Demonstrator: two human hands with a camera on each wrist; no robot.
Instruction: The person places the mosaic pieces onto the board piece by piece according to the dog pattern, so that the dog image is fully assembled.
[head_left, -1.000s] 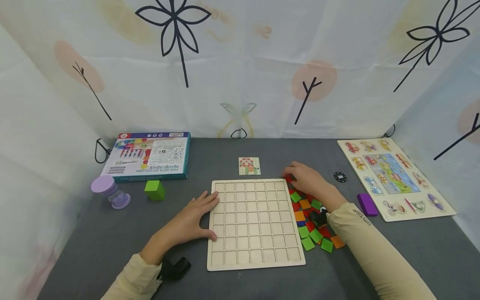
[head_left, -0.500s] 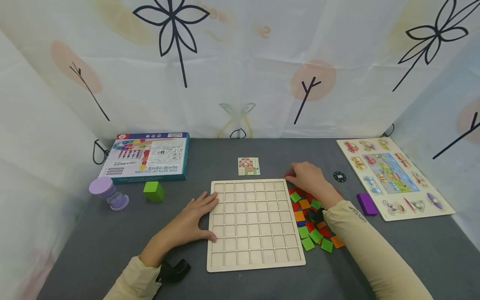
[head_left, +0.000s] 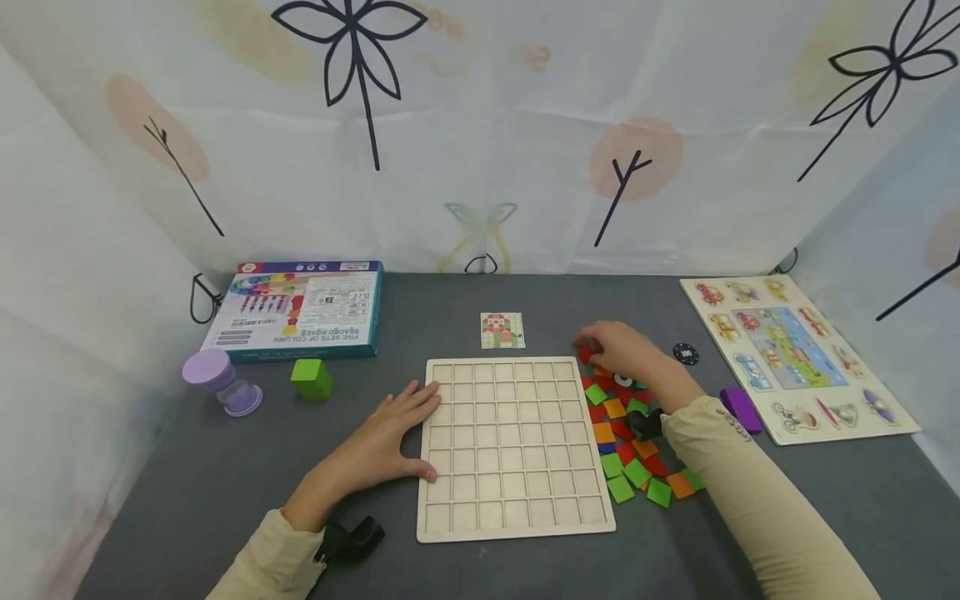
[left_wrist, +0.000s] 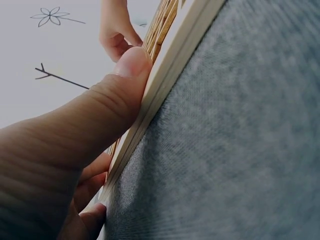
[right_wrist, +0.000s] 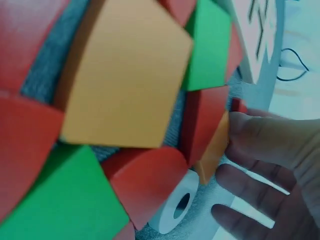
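Observation:
A wooden grid board (head_left: 506, 533) lies flat on the grey table. My left hand (head_left: 378, 437) rests at its left edge with fingers spread; in the left wrist view the thumb (left_wrist: 132, 65) presses on the rim. Right of the board lies a loose pile of red, green, orange and blue tiles, among them a green tile (head_left: 637, 473) and an orange tile (head_left: 603, 432). At the pile's far end my right hand (head_left: 626, 354) pinches a small red tile (right_wrist: 237, 105) between thumb and finger, beside an orange tile (right_wrist: 214, 150). Its other fingers are loosely bent.
A small pattern card (head_left: 502, 331) lies behind the board. A flat box (head_left: 300, 308), a purple sand timer (head_left: 222, 383) and a green cube (head_left: 311, 380) stand left. A black chip (head_left: 686, 354), a purple block (head_left: 741, 410) and a picture puzzle board (head_left: 798, 358) are right.
My right hand has shifted slightly at the pile's far end, and an orange tile and a white ring-like piece now show beneath it. My left hand stays on the board's edge.

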